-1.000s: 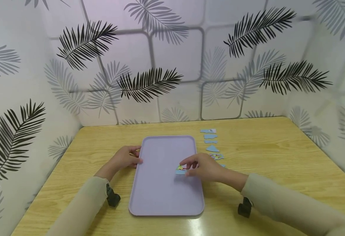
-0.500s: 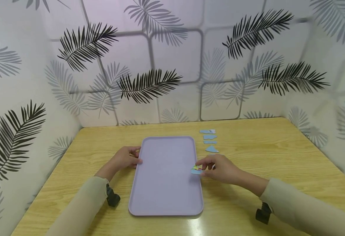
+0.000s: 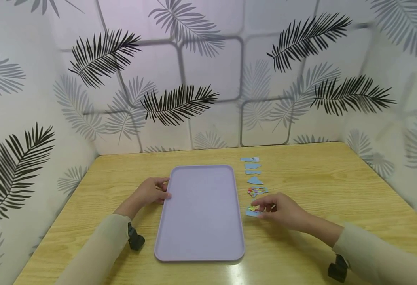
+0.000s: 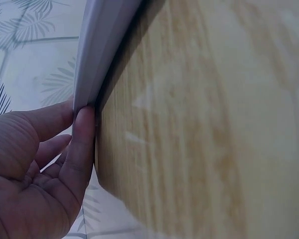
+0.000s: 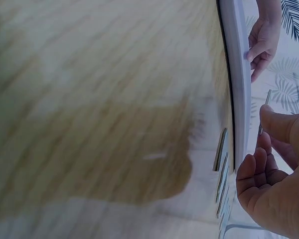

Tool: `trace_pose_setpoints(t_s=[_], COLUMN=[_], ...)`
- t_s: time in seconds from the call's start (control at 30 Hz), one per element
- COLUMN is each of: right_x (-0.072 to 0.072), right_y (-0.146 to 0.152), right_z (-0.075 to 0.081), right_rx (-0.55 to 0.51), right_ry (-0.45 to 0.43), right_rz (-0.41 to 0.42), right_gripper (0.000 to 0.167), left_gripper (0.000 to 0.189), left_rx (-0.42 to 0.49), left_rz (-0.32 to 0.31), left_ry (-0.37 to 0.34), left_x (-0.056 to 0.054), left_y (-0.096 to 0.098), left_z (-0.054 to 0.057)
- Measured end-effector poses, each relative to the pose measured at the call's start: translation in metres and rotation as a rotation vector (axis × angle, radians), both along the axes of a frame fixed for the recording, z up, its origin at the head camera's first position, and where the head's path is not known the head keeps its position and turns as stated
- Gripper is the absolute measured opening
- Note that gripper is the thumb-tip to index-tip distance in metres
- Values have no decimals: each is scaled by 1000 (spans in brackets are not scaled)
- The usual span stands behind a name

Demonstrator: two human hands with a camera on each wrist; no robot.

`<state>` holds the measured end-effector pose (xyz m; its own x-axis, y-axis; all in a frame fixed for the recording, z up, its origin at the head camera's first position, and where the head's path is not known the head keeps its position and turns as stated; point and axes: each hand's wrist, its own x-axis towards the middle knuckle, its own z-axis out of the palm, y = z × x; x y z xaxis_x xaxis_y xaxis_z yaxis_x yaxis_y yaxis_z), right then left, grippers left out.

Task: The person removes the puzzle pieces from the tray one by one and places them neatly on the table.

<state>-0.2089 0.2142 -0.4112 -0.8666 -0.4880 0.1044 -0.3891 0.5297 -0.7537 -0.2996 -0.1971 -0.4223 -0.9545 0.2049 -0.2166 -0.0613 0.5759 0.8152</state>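
Note:
A flat puzzle piece point(image 3: 252, 213), light blue with a yellow, green and red print, is pinched between the thumb and fingers of my right hand point(image 3: 287, 212). The hand is just right of the lilac tray point(image 3: 199, 217), low over the table. Seen edge-on in the right wrist view, the piece point(image 5: 268, 97) is a thin slab rising past the thumb. My left hand point(image 3: 147, 195) grips the tray's left rim, with the thumb on one side of it. In the left wrist view, this hand's fingers point(image 4: 79, 154) meet the tray's edge point(image 4: 92, 59).
Several puzzle pieces lie in a column right of the tray: a multicoloured one point(image 3: 258, 191) nearest my right hand, then a blue triangular one point(image 3: 255, 181) and narrow blue ones point(image 3: 253, 166) behind. A leaf-patterned wall covering point(image 3: 212, 130) stands at the wooden table's point(image 3: 311, 174) back edge.
My right hand has carried the puzzle piece rightward from over the tray to beside it, uncovering the multicoloured piece on the table. My left hand stays at the rim.

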Motion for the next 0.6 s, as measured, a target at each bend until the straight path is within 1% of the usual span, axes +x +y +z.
trace_pose_setpoints(t_s=[0.23, 0.47, 0.6], right_x=[7, 12, 15], right_y=[10, 18, 20], right_z=[-5, -12, -14], right_rx=[-13, 19, 13], right_ry=[-38, -65, -92], right_rz=[-10, -40, -44], right_gripper=[32, 30, 31], left_gripper=[67, 67, 67], left_rx=[7, -7, -10], left_rz=[-2, -3, 1], left_ry=[-1, 0, -3], left_x=[0, -1, -1], left_y=[0, 0, 0], left_z=[0, -1, -1])
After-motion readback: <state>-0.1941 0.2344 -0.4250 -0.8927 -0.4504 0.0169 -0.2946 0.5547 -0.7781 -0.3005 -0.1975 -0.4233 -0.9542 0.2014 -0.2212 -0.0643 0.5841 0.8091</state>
